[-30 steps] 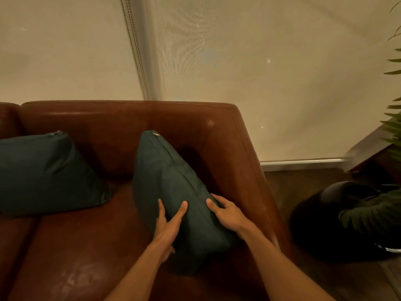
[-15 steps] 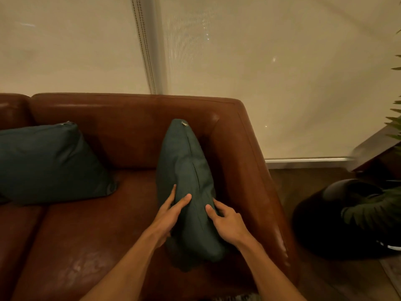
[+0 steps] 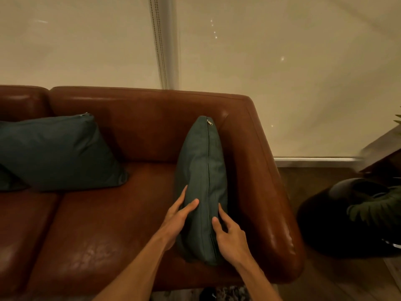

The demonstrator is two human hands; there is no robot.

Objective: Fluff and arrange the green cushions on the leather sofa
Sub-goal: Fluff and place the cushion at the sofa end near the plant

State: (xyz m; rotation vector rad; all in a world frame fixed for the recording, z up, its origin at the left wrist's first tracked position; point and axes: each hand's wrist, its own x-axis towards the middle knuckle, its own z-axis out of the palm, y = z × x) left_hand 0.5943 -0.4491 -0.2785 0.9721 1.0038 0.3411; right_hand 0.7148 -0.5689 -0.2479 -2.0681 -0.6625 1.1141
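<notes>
Pale roller blinds [image 3: 282, 72] fill the wall behind a brown leather sofa [image 3: 138, 135], with a bead cord [image 3: 159, 51] hanging down between two panels. At the sofa's right end a green cushion [image 3: 201, 170] stands on its edge, zipper seam facing up and toward the camera, its far corner up against the backrest and its right face close beside the armrest [image 3: 260, 181]. The left hand [image 3: 180, 213] lies flat against the cushion's left face, fingers spread and pointing away from the person, thumb resting on the fabric near the seam. The right hand [image 3: 230, 235] sits just across the seam from it, fingers loosely parted and pressing the right face; neither hand is closed around anything, so the cushion is steadied between two open palms rather than gripped. Well to the left of both hands, a second green cushion [image 3: 60, 153] leans against the backrest, looking plump and settled. By that evidence the job seems partly done: one cushion appears placed, while the one between the hands is upright but turned sideways, seam out. What likely remains is to plump it and turn it so its face looks forward in the corner. Beyond the armrest, to the right of the hands, a dark pot [image 3: 347, 218] sits on the floor.
</notes>
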